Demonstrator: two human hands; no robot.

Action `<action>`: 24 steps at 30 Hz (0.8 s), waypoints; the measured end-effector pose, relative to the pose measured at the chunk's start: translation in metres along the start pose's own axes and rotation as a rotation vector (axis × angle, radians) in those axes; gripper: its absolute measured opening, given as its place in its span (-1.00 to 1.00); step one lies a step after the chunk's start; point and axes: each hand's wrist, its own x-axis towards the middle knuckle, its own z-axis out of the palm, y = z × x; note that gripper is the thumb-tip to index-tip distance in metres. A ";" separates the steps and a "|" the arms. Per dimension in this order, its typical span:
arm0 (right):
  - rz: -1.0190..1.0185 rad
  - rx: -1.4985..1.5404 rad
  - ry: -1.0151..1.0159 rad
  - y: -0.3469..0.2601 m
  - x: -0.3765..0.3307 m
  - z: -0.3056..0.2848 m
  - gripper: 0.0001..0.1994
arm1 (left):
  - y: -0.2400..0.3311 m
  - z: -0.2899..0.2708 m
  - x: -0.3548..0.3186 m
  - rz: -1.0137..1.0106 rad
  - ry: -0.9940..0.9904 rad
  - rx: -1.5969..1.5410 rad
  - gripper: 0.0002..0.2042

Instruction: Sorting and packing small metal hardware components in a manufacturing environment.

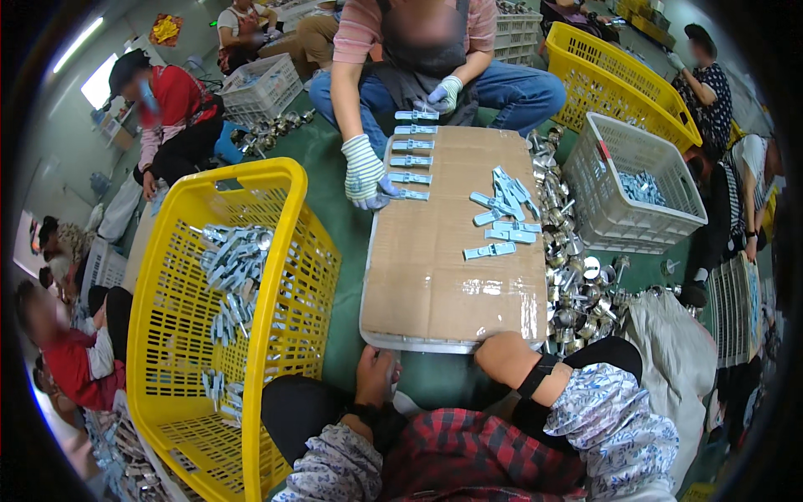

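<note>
My left hand (376, 376) is closed just below the near left corner of the cardboard-topped work surface (452, 293). Something pale shows by its fingers, too small to name. At the near right corner my right hand (507, 358) is curled against the edge, its fingertips hidden. Several light-blue clip-shaped pieces (490, 250) lie loosely on the right half of the cardboard. Along its far left edge more of them form a column (411, 161). A person opposite, in striped gloves, has one hand (365, 173) at that column's near end and the other (445, 94) at its far end.
A tall yellow basket (288, 243) with blue pieces stands on my left. Shiny metal parts (577, 284) are heaped right of the work surface, beside a white sack (673, 351). A grey crate (636, 219) and another yellow basket (623, 79) stand farther right. Other people sit around.
</note>
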 end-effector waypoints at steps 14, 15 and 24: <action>0.028 0.009 -0.130 -0.002 0.002 -0.009 -0.82 | 0.002 -0.001 0.003 -0.034 -0.014 -0.009 -0.80; 0.032 0.011 -0.121 -0.001 0.002 -0.007 -0.82 | 0.002 0.001 0.003 -0.036 -0.008 -0.009 -0.80; 0.020 0.082 -0.107 0.007 0.008 -0.006 -0.82 | -0.002 -0.001 0.005 -0.050 -0.030 -0.047 -0.80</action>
